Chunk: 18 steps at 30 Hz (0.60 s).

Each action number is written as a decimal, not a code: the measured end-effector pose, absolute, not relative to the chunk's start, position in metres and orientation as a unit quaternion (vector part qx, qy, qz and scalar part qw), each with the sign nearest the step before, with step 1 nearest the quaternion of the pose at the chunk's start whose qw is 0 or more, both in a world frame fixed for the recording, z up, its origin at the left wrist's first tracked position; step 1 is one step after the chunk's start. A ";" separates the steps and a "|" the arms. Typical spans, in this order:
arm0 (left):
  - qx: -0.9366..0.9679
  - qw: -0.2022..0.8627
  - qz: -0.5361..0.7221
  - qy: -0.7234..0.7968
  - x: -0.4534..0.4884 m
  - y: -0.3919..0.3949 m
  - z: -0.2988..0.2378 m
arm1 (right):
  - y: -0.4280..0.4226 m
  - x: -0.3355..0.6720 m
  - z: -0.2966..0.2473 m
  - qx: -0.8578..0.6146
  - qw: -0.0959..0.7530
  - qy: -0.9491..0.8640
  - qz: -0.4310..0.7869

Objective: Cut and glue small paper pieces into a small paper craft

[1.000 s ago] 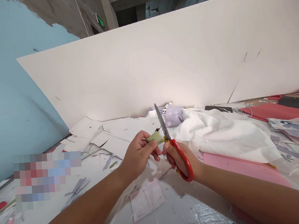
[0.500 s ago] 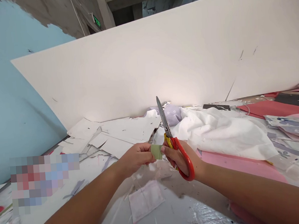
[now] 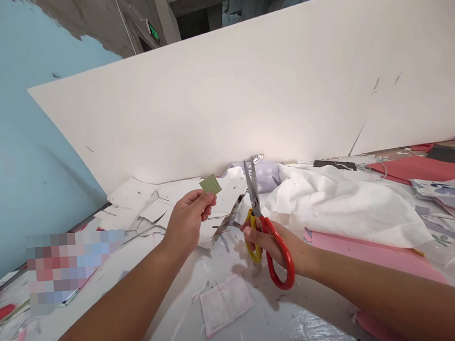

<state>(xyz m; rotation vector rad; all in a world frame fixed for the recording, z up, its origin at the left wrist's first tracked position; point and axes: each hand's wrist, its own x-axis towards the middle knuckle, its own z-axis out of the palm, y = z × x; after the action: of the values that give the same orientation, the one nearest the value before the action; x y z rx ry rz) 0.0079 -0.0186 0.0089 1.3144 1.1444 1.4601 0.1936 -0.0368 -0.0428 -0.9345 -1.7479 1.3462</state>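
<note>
The left hand (image 3: 187, 217) is pinching a green paper piece (image 3: 210, 184), seemingly folded already, while the right hand (image 3: 275, 247) is gripping red-and-yellow scissors (image 3: 255, 207), blades parted, cutting nothing.

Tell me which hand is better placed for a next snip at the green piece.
Likely the right hand: it holds the scissors, blades slightly parted and pointing up. The left hand pinches the green piece.

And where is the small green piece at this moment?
In the head view, just left of centre: the small green piece is pinched in the left hand, left of the open scissors.
</note>
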 end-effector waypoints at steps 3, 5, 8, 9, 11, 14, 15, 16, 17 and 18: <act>0.510 0.437 0.597 0.438 0.010 -0.020 0.011 | -0.039 0.191 -0.040 -0.376 0.359 -0.649 0.556; 0.501 0.445 0.609 0.425 0.012 -0.022 0.013 | -0.042 0.193 -0.036 -0.390 0.338 -0.642 0.567; 0.489 0.440 0.628 0.415 0.012 -0.024 0.015 | -0.049 0.197 -0.029 -0.379 0.287 -0.672 0.568; 0.488 0.435 0.633 0.415 0.012 -0.024 0.016 | -0.051 0.198 -0.028 -0.373 0.279 -0.685 0.561; 0.491 0.419 0.639 0.419 0.011 -0.025 0.016 | -0.053 0.199 -0.028 -0.364 0.269 -0.707 0.543; 0.512 0.388 0.631 0.435 0.013 -0.027 0.015 | -0.055 0.197 -0.032 -0.363 0.280 -0.718 0.524; 0.525 0.377 0.622 0.443 0.014 -0.029 0.014 | -0.055 0.196 -0.032 -0.360 0.281 -0.718 0.525; 0.538 0.365 0.610 0.452 0.016 -0.031 0.012 | -0.055 0.196 -0.033 -0.358 0.281 -0.718 0.527; 0.552 0.353 0.598 0.461 0.018 -0.033 0.011 | -0.056 0.195 -0.033 -0.358 0.281 -0.717 0.528; 0.562 0.341 0.589 0.470 0.020 -0.035 0.010 | -0.056 0.195 -0.033 -0.357 0.279 -0.717 0.530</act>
<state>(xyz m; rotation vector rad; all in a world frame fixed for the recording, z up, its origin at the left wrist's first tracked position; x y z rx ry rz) 0.0196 -0.0352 0.0097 1.4626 1.2216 1.5313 0.1954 -0.0558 -0.0331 -0.9577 -1.9231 1.4216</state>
